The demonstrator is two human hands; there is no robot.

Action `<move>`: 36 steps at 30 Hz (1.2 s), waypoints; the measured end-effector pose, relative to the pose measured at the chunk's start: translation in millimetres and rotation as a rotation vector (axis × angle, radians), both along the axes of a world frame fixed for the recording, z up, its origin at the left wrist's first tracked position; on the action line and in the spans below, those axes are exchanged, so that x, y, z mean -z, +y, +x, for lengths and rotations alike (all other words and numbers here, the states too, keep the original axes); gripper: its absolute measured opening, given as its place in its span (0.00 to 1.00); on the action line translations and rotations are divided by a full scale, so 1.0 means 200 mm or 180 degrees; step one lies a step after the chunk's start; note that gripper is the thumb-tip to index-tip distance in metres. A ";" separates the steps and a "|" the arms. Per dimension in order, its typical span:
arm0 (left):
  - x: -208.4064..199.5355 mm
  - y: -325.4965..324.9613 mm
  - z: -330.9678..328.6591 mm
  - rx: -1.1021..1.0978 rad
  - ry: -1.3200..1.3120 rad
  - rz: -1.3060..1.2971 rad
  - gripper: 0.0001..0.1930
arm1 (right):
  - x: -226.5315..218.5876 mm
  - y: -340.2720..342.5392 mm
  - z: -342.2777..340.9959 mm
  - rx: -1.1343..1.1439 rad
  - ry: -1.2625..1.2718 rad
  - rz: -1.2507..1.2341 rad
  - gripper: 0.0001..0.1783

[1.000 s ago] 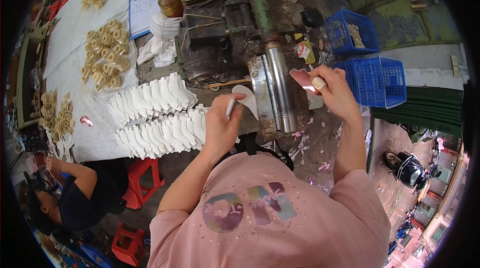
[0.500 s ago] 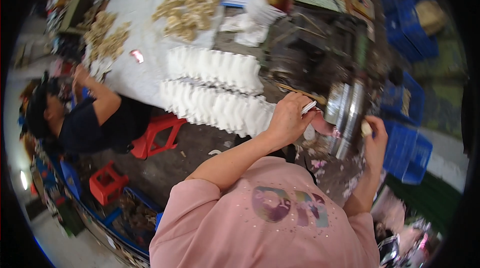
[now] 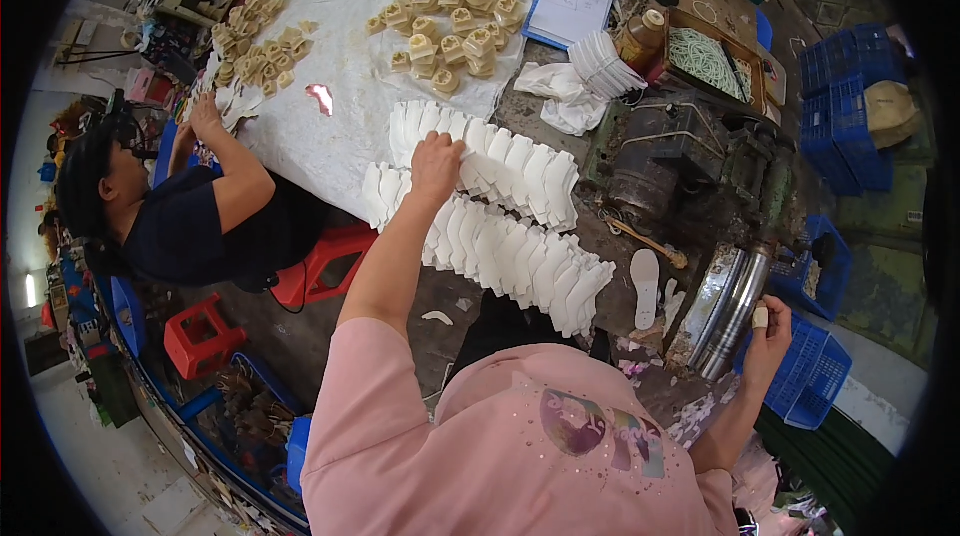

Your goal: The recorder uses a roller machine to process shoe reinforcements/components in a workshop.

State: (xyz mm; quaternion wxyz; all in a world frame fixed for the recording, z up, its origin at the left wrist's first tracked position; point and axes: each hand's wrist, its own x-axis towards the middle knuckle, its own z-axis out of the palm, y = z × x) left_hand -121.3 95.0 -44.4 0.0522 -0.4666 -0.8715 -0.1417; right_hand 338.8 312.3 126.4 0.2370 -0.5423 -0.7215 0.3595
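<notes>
My left hand (image 3: 437,168) reaches onto the back row of overlapping white cut pieces (image 3: 520,171), with its fingers closed around the edge of a piece; the fingertips are partly hidden. A second row of white pieces (image 3: 515,251) lies nearer my body. My right hand (image 3: 768,341) is beside the shiny metal rollers (image 3: 738,306) of a machine, loosely closed, with nothing seen in it. A beige finger cover (image 3: 761,318) sits on one of its digits. Between the rows and the rollers lies a white insole-shaped piece (image 3: 645,288).
Beige piled pieces (image 3: 450,16) and a blue clipboard (image 3: 570,6) lie at the back. A dark machine body (image 3: 660,156) and a wooden-handled brush (image 3: 645,238) are before the rollers. Blue crates (image 3: 815,376) stand right. A co-worker (image 3: 190,206) sits left near red stools (image 3: 205,336).
My left hand has moved left from beside the rollers, where it held a thin white piece, to the back row. My right hand stays by the rollers. The view has shifted.
</notes>
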 end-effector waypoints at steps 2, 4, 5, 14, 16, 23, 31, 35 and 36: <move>0.02 -0.02 0.01 0.0108 -0.0102 -0.0566 0.04 | -0.01 0.00 -0.02 0.0116 0.0022 -0.0008 0.07; -0.03 -0.01 0.02 0.0096 -0.0278 -0.0807 0.04 | -0.02 0.01 -0.02 0.0247 0.0040 -0.0004 0.07; -0.06 0.00 0.03 0.0054 -0.0430 -0.1057 0.04 | -0.01 0.01 -0.02 0.0234 0.0110 0.0079 0.08; -0.63 0.32 0.66 0.0544 -0.4919 0.1562 0.18 | -0.11 -0.20 -0.36 -0.1040 0.0618 0.0453 0.12; -0.72 0.36 0.88 0.0904 -0.5486 0.1706 0.19 | -0.13 -0.28 -0.51 -0.1464 0.0416 0.0898 0.16; -0.75 0.48 1.32 0.1444 -0.5596 0.2577 0.24 | -0.04 -0.39 -0.55 -0.0922 0.0604 0.1354 0.14; -0.81 0.54 1.45 0.1216 -0.4425 0.2508 0.20 | -0.02 -0.35 -0.44 -0.0751 0.0914 0.1841 0.09; -0.68 0.58 1.39 0.0750 -0.4588 0.2245 0.22 | -0.10 -0.26 -0.30 -0.0694 0.1386 0.0749 0.07; -0.69 0.57 1.34 0.0684 -0.4536 0.1905 0.19 | -0.15 -0.20 -0.22 -0.0558 0.1202 0.0652 0.06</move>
